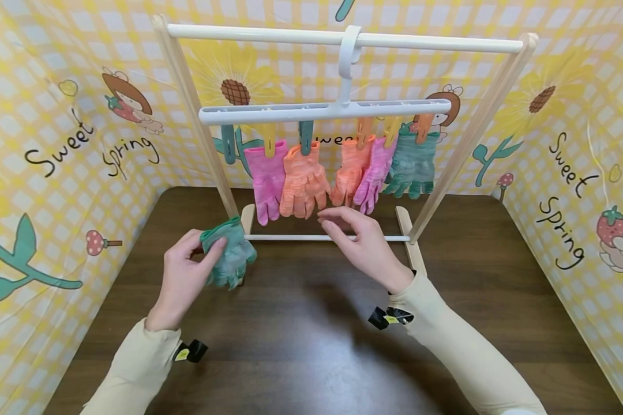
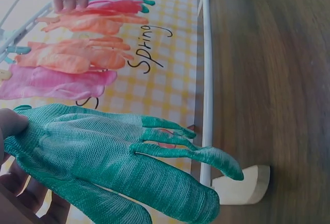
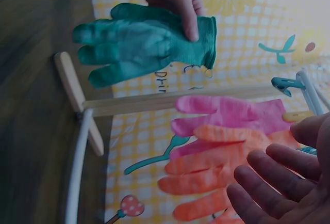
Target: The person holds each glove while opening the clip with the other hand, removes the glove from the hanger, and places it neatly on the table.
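My left hand pinches a green glove near its cuff, thumb in front, left of the rack. In the left wrist view the glove's fingers dangle loosely toward the rack's low bar. My right hand, holding nothing, hovers before the hanging gloves with its fingers loosely extended. From a white hanger hang a pink glove, an orange glove, a second orange glove, a second pink glove and another green glove. A teal clothespin at the hanger's left end grips no glove.
The hanger hooks over the white top bar of a rack with wooden side posts. Its feet and a low white bar stand on a dark wooden table. Yellow checked cloth walls the back and sides.
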A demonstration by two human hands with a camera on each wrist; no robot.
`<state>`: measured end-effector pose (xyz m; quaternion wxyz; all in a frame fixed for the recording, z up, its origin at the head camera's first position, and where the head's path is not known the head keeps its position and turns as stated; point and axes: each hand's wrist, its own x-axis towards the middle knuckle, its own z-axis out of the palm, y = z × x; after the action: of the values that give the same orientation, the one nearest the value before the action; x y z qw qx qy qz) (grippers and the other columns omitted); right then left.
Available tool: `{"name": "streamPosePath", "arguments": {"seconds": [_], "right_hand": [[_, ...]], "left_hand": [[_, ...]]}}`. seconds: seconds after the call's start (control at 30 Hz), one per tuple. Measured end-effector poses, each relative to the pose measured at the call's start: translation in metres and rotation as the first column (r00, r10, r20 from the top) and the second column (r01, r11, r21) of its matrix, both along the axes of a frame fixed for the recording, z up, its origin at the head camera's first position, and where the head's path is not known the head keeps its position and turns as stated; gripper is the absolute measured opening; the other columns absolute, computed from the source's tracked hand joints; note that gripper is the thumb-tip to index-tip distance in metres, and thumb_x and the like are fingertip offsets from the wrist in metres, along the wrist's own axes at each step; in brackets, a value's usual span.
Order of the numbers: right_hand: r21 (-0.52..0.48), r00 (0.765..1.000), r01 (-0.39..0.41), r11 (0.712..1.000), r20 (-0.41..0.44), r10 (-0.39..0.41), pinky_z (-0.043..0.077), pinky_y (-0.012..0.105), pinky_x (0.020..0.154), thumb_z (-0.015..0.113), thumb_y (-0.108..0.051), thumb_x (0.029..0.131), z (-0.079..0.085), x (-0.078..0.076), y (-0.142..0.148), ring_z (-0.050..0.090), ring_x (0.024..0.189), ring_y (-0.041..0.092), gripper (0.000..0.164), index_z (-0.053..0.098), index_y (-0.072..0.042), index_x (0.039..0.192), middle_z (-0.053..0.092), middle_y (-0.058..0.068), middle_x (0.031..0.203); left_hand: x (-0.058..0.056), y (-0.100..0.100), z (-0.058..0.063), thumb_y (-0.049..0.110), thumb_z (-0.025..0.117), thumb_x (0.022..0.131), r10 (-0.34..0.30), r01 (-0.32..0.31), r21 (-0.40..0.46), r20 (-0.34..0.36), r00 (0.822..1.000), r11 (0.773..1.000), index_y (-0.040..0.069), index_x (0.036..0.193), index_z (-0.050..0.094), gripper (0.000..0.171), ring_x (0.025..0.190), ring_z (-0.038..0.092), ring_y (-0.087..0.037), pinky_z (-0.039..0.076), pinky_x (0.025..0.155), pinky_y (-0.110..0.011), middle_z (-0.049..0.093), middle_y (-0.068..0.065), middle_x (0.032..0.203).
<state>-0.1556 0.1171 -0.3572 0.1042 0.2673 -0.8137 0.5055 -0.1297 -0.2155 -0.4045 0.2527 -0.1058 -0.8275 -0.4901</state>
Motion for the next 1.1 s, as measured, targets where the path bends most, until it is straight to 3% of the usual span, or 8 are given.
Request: {"name": "streamPosePath", "arguments": {"seconds": [0.27, 0.43, 0.73, 1.1], "right_hand": [[0.057, 0.998, 0.031, 0.998, 0.052, -0.034, 0.057, 0.043, 0.092, 0.065, -0.015, 0.104, -0.018, 0.002, 0.019, 0.071, 0.105, 0.018, 0.024, 0.071, -0.006, 0.125, 0.074, 0.006, 0.120], [0.083, 0.996, 0.048, 0.995, 0.069, -0.054, 0.058, 0.042, 0.090, 0.064, -0.015, 0.104, -0.029, 0.004, 0.028, 0.071, 0.104, 0.020, 0.024, 0.072, -0.005, 0.124, 0.074, 0.007, 0.120], [0.124, 0.993, 0.072, 0.990, 0.085, -0.083, 0.057, 0.037, 0.091, 0.065, -0.016, 0.104, -0.044, 0.007, 0.041, 0.070, 0.104, 0.019, 0.024, 0.072, -0.004, 0.123, 0.075, 0.006, 0.116], [0.176, 0.990, 0.098, 0.979, 0.085, -0.115, 0.056, 0.043, 0.094, 0.064, -0.019, 0.105, -0.055, 0.009, 0.054, 0.069, 0.111, 0.022, 0.025, 0.072, -0.006, 0.124, 0.074, 0.006, 0.119]], "left_hand": [[0.000, -0.013, 0.004, 0.004, 0.077, 0.094, 0.015, -0.015, -0.038, -0.006, 1.000, 0.999, 0.006, 0.089, 0.076, 0.005, 0.080, 0.060, -0.004, 0.048, 0.069, -0.011, 0.066, 0.004, 0.089], [-0.004, -0.023, 0.005, 0.006, 0.076, 0.094, 0.027, -0.029, -0.079, -0.030, 0.999, 0.996, 0.003, 0.089, 0.075, 0.007, 0.078, 0.059, -0.001, 0.049, 0.065, -0.009, 0.065, 0.004, 0.088], [-0.018, -0.046, 0.003, 0.006, 0.075, 0.095, 0.044, -0.056, -0.174, -0.073, 0.996, 0.983, -0.001, 0.090, 0.073, 0.009, 0.079, 0.057, 0.005, 0.047, 0.064, -0.006, 0.066, -0.008, 0.089], [-0.039, -0.079, -0.005, -0.002, 0.077, 0.091, 0.025, -0.065, -0.294, -0.138, 0.990, 0.954, -0.002, 0.089, 0.073, 0.004, 0.080, 0.051, 0.011, 0.041, 0.071, -0.004, 0.067, -0.011, 0.089]]}}
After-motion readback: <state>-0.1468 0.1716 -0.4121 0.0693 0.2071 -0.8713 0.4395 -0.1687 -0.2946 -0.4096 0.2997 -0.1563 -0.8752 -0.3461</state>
